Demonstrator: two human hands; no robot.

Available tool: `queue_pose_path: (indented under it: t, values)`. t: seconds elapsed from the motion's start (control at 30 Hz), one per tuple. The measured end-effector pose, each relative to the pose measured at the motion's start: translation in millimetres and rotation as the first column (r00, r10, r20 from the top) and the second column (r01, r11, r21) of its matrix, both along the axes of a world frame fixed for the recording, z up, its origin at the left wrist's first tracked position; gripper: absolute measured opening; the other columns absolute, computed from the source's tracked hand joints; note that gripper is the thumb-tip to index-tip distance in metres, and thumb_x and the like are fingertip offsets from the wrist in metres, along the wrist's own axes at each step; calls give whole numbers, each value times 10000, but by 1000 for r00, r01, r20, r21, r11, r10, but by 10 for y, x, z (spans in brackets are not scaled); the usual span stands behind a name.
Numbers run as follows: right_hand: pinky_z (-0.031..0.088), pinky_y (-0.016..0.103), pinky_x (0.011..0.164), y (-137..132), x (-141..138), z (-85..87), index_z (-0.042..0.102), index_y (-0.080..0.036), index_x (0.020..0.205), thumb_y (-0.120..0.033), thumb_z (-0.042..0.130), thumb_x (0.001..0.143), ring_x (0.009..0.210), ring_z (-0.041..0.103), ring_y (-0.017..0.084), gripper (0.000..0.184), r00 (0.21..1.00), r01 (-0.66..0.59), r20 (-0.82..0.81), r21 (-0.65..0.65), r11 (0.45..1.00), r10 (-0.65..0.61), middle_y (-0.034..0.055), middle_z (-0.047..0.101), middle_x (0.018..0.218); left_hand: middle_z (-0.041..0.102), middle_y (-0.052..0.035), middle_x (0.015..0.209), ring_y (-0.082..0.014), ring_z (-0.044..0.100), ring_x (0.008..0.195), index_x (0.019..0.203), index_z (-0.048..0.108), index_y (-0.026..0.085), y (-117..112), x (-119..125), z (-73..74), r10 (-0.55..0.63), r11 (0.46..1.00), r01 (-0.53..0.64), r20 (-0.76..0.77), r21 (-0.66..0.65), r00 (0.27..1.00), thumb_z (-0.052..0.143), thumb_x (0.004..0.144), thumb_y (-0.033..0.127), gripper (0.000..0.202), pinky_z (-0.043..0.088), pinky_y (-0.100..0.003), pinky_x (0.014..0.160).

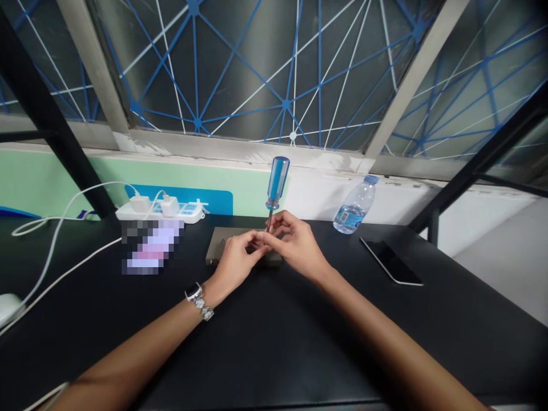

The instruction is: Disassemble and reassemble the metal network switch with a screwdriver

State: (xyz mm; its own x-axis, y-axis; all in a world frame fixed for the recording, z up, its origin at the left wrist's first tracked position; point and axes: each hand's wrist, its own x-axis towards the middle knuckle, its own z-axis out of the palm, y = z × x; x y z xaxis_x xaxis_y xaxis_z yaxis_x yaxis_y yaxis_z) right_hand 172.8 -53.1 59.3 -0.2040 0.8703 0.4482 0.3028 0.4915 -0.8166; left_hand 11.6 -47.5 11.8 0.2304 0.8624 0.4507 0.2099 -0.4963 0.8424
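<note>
A screwdriver with a clear blue handle stands upright, handle up, over a flat grey metal block on the black table. My right hand pinches its metal shaft just below the handle. Beside the shaft's lower end, my left hand, with a watch on the wrist, has its fingertips closed together; what they pinch is too small to make out. Both hands meet above the block's right part and hide it.
A white power strip with two chargers and white cables lies at the back left. A water bottle lies tilted at the back right, a dark phone near it. A blurred patch sits left of the block. A white object lies at the left edge.
</note>
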Motion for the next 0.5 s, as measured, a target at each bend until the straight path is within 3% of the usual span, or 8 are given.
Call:
queue_pose_path:
  t: [0.1,0.2,0.3,0.4,0.5]
  values:
    - [538,253,584,-2,27,16,615,-186,1159,-341,647,855,715,656,133,343,989,-146,-14,-108,983,145,82,681,1074,739,-62,911,-208,688,863,908,691,150,28,-44,21,-155,987,156,21,-46,988,580,903,246,147,518,-298,798]
    - [556,284,648,9,41,11,642,-160,1127,-325,604,885,715,655,136,295,975,-215,-95,-145,966,203,77,703,978,732,-65,943,-219,679,927,888,696,151,31,-73,55,-235,971,234,-27,-46,972,517,939,253,212,510,-319,850]
    - [527,270,623,21,32,-16,671,-160,979,-308,646,854,712,640,146,196,991,-112,-78,-87,990,106,49,695,845,725,-66,917,-216,673,895,939,684,156,4,-53,62,-188,982,186,-66,-28,980,552,926,294,191,513,-322,826]
    - [477,241,580,22,11,-41,645,-177,862,-273,682,819,710,615,141,111,999,25,-36,8,1000,-24,20,664,783,712,-51,873,-198,663,811,978,649,164,-23,-6,28,-60,998,59,-51,-14,997,660,858,344,216,515,-300,750]
    - [453,227,546,16,-6,-40,607,-186,842,-284,719,787,672,588,128,160,998,65,-28,34,997,-64,2,631,753,703,-41,823,-184,651,746,901,636,158,-12,16,-18,22,1000,-22,-16,-18,1000,691,829,321,186,507,-283,697]
